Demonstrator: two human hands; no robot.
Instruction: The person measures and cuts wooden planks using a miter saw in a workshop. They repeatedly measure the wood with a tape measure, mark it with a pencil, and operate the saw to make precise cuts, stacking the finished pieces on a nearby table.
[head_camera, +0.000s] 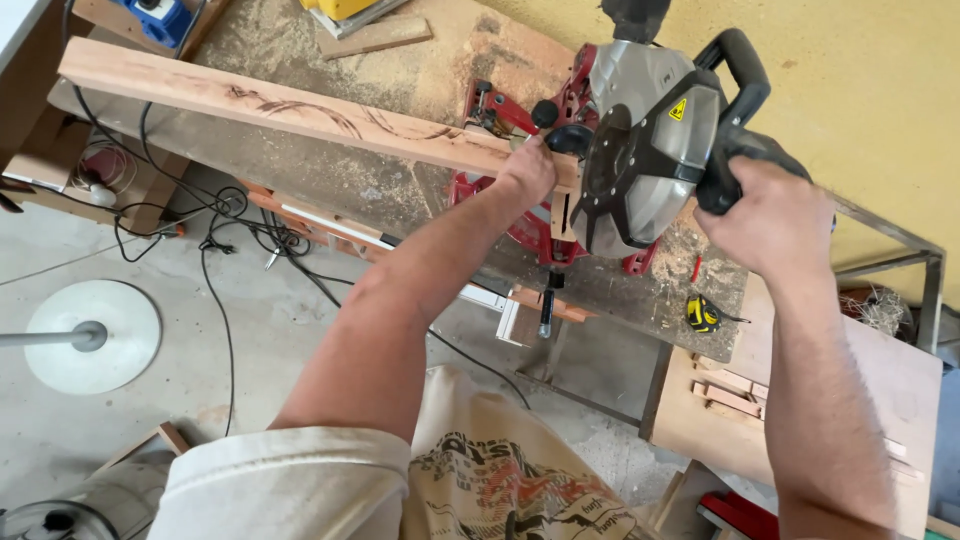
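- The long pale wooden board with dark grain swirls (290, 108) lies on the sawdust-covered workbench (400, 190). Its long axis runs from the far left down toward the red and grey mitre saw (630, 150), and its right end sits at the saw's base, under the blade guard.
- The left hand (527, 170) presses down on the board just left of the saw, touching its right end. The fingers are bent over the far edge of the wood and held together. This hand is the one on the board.
- The saw head stands raised above the board's end, so the blade side is just right of the left hand's fingers.
- The right hand (765, 215) is right of the saw, apart from the board, with its fingers wrapped tight around the black saw handle (735, 120).
- A yellow and black tape measure (703, 314) lies on the bench below and right of the saw, near the right wrist.
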